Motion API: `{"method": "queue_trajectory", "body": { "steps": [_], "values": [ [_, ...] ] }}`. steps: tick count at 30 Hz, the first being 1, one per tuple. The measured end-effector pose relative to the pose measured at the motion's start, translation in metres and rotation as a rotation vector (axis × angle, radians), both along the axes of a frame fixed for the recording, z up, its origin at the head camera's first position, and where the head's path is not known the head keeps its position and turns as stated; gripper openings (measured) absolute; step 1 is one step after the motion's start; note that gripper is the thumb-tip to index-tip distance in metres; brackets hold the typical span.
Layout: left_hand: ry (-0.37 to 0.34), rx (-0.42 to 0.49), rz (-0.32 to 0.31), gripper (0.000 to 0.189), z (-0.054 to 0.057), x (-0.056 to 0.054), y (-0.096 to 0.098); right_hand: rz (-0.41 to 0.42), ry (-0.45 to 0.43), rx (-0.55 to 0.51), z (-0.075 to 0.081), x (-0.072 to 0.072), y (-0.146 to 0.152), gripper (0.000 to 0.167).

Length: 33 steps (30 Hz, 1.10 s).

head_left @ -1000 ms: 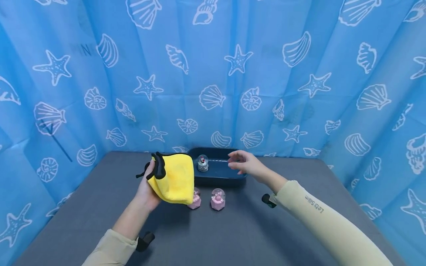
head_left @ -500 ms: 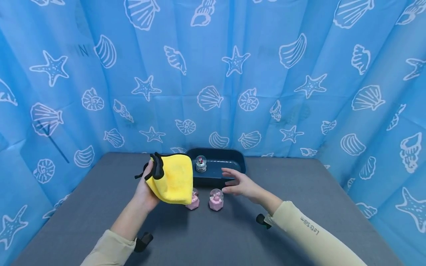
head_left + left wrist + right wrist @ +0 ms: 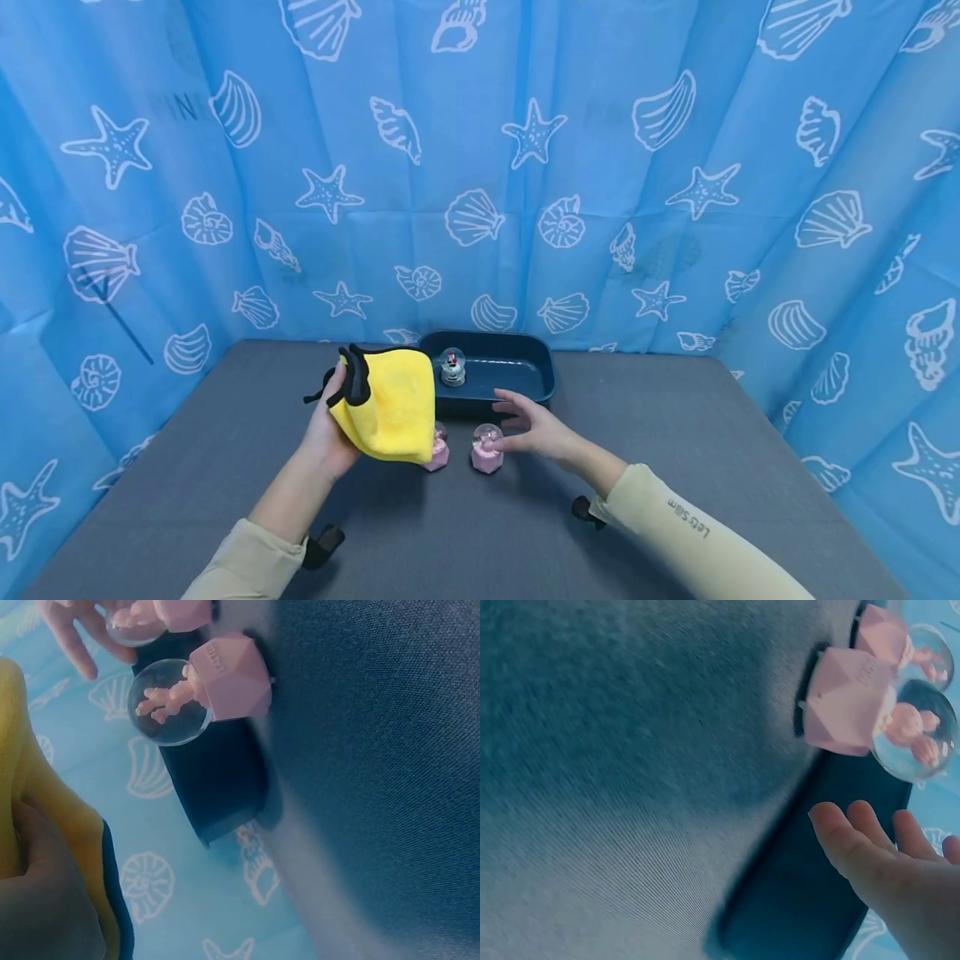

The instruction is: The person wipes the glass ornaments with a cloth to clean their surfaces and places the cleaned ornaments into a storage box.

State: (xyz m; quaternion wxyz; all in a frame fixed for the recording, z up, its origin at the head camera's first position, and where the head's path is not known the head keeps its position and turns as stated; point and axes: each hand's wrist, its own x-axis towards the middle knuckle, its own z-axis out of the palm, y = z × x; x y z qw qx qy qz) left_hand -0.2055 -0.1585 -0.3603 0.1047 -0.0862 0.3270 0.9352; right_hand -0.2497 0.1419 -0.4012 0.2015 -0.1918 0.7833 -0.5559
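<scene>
My left hand (image 3: 327, 435) grips a yellow cloth (image 3: 395, 406) with black edging, held up above the table at the left. Two pink snow globes with faceted bases stand in front of the tray. The left pink snow globe (image 3: 438, 455) is partly hidden behind the cloth in the head view; the left wrist view shows it (image 3: 232, 681) whole. Close to the right pink snow globe (image 3: 487, 460) is my right hand (image 3: 542, 430), fingers spread and nothing held. In the right wrist view the fingertips (image 3: 829, 816) are apart from that globe's base (image 3: 847, 701).
A dark blue rectangular tray (image 3: 517, 377) sits at the back of the grey table (image 3: 525, 533). Inside it, on the left, stands a silver-based snow globe (image 3: 453, 369). A blue curtain (image 3: 480, 167) with shell and starfish prints hangs behind and at both sides.
My right hand has come down from over the tray's right side, toward the front and left, to beside the right pink snow globe. The left hand and cloth have hardly moved.
</scene>
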Motion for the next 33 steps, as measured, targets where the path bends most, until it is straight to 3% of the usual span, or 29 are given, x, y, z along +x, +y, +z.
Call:
{"method": "queue_trajectory", "body": {
  "steps": [15, 24, 33],
  "values": [
    [-0.008, -0.002, 0.001, 0.036, -0.001, 0.0, -0.001, -0.036, -0.015, 0.021, -0.01, 0.005, -0.007, 0.07],
    [0.016, -0.033, 0.007, 0.036, -0.004, 0.0, 0.001, -0.082, 0.055, 0.132, -0.015, 0.007, -0.017, 0.061],
    [0.005, -0.031, 0.017, 0.037, -0.005, 0.001, 0.005, -0.12, 0.051, 0.212, -0.016, 0.006, -0.026, 0.054]
  ]
}}
